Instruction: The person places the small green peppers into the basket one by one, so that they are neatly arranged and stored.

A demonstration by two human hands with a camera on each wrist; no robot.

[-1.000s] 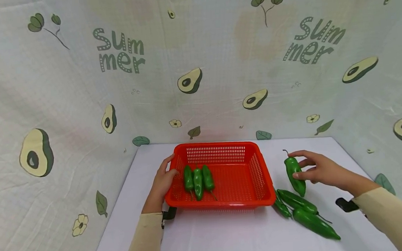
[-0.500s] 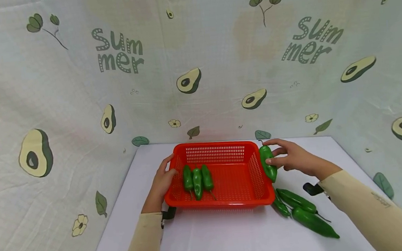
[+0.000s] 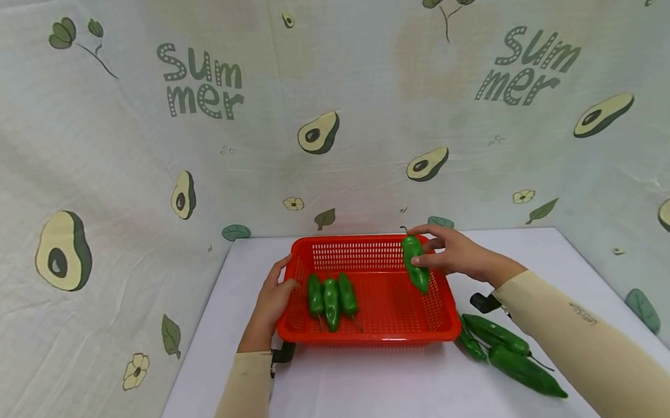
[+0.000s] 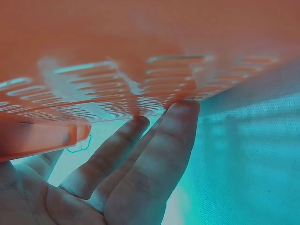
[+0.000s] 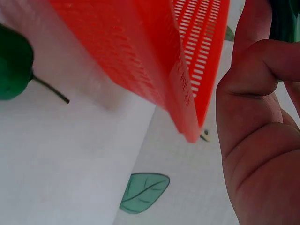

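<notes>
My right hand pinches a long green chili pepper by thumb and fingers over the right part of a red plastic basket. The pepper hangs nearly upright, stem at the top. At the basket's left side my left hand grips the rim, thumb over the edge; in the left wrist view its fingers touch the slotted outer wall. Three green peppers lie side by side in the basket's left part. The right wrist view shows only part of the right hand and a dark bit of the held pepper.
Outside the basket's front right corner, several more green peppers lie on the white table. One pepper is partly hidden by the basket's corner. A printed cloth with avocados stands behind and at both sides.
My right hand has carried the held pepper leftward from beside the loose peppers, across the basket's right rim, to above its inside. The left hand stays on the left rim.
</notes>
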